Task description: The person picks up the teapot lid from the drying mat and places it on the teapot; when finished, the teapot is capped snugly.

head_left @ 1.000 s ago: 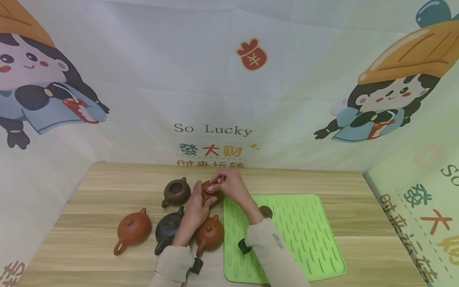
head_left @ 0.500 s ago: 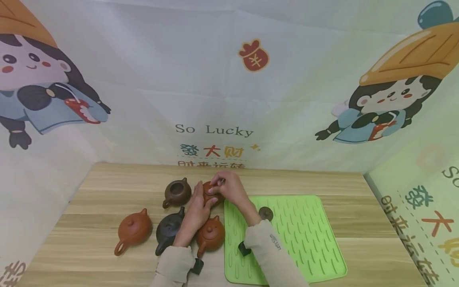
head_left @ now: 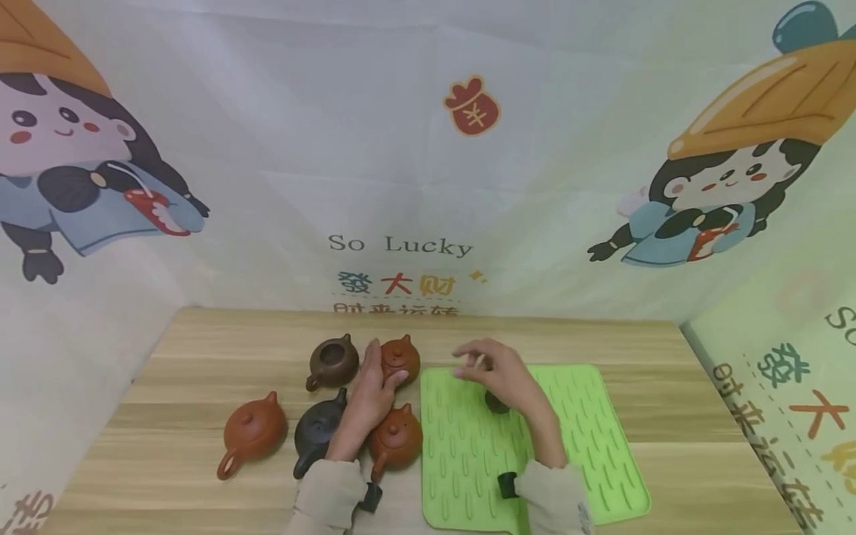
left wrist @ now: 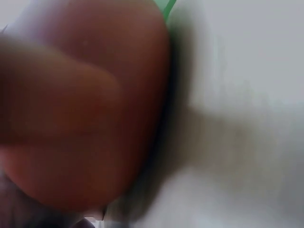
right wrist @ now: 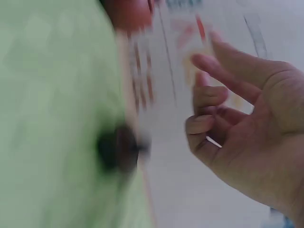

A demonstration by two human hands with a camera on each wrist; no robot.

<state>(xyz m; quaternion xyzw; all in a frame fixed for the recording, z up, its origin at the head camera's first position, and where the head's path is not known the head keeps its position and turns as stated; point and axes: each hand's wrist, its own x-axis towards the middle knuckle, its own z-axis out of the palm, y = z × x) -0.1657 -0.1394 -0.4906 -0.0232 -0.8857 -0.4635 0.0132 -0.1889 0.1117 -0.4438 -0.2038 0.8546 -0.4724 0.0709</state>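
My left hand (head_left: pixel 368 394) holds a reddish-brown teapot (head_left: pixel 404 357) at the back, fingers along its left side and thumb across its front. That pot's lid seems to sit on it. Close up and blurred, the same teapot (left wrist: pixel 128 71) fills much of the left wrist view. My right hand (head_left: pixel 501 375) hovers above the green mat (head_left: pixel 461 446) with loosely bent fingers and nothing in them; the right wrist view shows this hand (right wrist: pixel 251 104) bare too. Below it on the mat lies a small dark brown lid (head_left: pixel 495 403), partly covered by the hand.
A dark brown teapot without its lid (head_left: pixel 334 362) stands left of the held one. Nearer me are a black teapot (head_left: pixel 317 427), partly behind my left arm, and an orange-brown teapot (head_left: pixel 396 438). Another orange-brown teapot (head_left: pixel 254 429) stands farther left on the wooden table (head_left: pixel 167 416).
My right hand has let go of the held teapot's lid and moved right, over the mat. The left hand stays on the teapot.
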